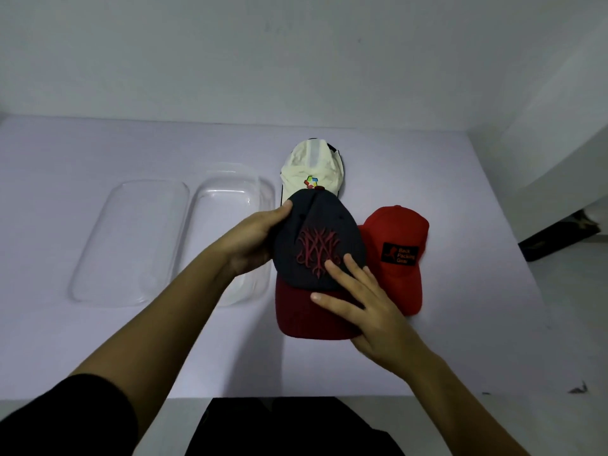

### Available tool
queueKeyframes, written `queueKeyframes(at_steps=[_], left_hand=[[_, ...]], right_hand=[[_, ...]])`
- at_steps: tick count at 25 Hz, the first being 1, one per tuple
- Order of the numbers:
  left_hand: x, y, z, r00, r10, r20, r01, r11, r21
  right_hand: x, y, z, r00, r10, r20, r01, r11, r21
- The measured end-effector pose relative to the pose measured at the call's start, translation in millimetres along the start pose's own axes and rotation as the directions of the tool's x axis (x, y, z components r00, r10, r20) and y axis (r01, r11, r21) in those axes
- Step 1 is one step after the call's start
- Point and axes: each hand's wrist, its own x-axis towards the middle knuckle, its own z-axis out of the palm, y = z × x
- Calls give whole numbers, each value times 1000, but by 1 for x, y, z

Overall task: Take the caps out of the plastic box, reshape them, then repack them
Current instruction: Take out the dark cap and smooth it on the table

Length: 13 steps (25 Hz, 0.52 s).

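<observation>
A navy cap (316,232) with a dark red brim and a red embroidered emblem is in the middle of the view. My left hand (256,238) grips its crown from the left side, thumb on top. My right hand (358,301) lies over the front of the crown and the brim with fingers straight. A red cap (399,255) with a black patch sits just to the right on the table. A cream cap (312,172) with a coloured logo lies behind the navy one. The clear plastic box (227,199) stands to the left, with no caps visible inside.
The box's clear lid (131,238) lies flat to the left of the box. The white table's (460,340) front edge runs just below my forearms. Walls close off the back and the right side. A dark object (559,238) lies on the floor at the right.
</observation>
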Motion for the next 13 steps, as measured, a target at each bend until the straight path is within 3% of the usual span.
queueKeyframes(at_steps=[2,3,6,7,10,13], left_hand=[[7,-9,0,998,50,-39,-51,998,-48],[12,-16,-1,997,66,-50,-68,996,-50],[24,-39,-3,995,72,-62,-78,993,-91],[28,-46,-2,996,72,-57,-77,991,-105],[39,-63,4,996,90,-15,-91,986,-139],[51,-70,1,996,83,-34,-87,985,-150]], right_hand=[[-5,9,-6,977,127,171,-158,970,183],[-6,14,-9,947,248,204,-306,891,336],[6,40,-3,775,605,183,-549,501,669],[16,48,2,735,632,246,-579,397,712],[45,71,16,747,516,419,-561,151,814],[65,98,26,746,462,480,-568,63,821]])
